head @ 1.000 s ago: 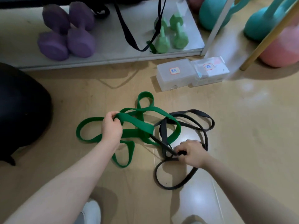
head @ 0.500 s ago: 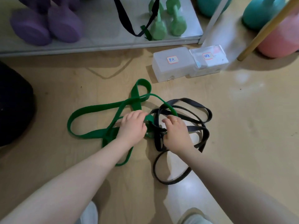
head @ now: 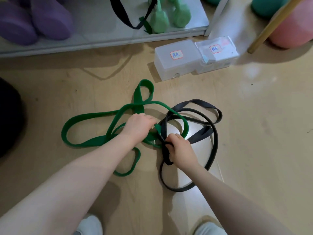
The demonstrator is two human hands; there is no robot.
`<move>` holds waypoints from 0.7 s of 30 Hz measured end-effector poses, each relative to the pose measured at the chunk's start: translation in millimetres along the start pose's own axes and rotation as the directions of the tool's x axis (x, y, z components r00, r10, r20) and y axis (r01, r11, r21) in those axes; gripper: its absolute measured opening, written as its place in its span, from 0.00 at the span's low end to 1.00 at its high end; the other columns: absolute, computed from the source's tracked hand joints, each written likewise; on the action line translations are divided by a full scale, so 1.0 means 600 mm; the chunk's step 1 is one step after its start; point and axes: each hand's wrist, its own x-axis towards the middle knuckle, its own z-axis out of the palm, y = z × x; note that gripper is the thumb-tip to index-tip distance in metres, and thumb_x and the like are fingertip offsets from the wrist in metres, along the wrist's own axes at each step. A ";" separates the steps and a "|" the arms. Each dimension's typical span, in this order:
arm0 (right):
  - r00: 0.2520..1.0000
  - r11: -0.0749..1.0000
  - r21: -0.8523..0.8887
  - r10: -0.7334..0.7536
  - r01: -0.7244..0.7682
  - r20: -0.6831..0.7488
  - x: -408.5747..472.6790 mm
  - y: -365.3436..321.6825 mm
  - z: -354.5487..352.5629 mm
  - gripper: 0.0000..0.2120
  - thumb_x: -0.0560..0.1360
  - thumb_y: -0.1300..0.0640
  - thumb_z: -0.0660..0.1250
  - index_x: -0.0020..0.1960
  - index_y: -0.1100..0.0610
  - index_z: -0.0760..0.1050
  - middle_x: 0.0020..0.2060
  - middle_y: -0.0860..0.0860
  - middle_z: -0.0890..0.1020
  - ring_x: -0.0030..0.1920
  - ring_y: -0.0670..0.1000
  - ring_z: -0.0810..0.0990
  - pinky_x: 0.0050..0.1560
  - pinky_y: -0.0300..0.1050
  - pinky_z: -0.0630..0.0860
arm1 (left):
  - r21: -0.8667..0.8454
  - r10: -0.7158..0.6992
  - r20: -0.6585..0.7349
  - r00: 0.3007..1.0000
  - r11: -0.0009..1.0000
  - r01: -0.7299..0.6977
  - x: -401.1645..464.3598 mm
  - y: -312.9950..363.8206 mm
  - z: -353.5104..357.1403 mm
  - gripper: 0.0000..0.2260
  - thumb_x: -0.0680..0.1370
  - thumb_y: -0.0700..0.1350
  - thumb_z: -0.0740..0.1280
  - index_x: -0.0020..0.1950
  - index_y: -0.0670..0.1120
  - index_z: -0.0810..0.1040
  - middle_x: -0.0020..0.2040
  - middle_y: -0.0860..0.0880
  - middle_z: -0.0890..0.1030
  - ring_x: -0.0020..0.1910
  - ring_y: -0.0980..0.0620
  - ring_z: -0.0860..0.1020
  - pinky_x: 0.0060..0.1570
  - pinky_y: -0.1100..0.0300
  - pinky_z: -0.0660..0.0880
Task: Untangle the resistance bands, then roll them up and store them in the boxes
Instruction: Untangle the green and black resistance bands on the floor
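R hand (head: 182, 150) shifted back, now gripping black band (head: 215, 139); L hand (head: 139, 127) grips green band (head: 81, 143). Pull apart slowly at crossing.

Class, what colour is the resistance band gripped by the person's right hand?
Black resistance band, gripped by the right hand; clearest in the head view.
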 end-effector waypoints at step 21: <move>0.948 0.968 -0.157 -0.144 0.194 0.282 -0.094 0.051 -0.050 0.11 0.76 0.60 0.58 0.55 0.55 0.75 0.50 0.51 0.76 0.53 0.53 0.74 0.49 0.47 0.72 | -0.425 -0.454 -0.005 0.891 0.808 0.409 -0.053 -0.052 -0.051 0.13 0.80 0.43 0.59 0.63 0.48 0.76 0.57 0.44 0.80 0.49 0.45 0.78 0.47 0.51 0.77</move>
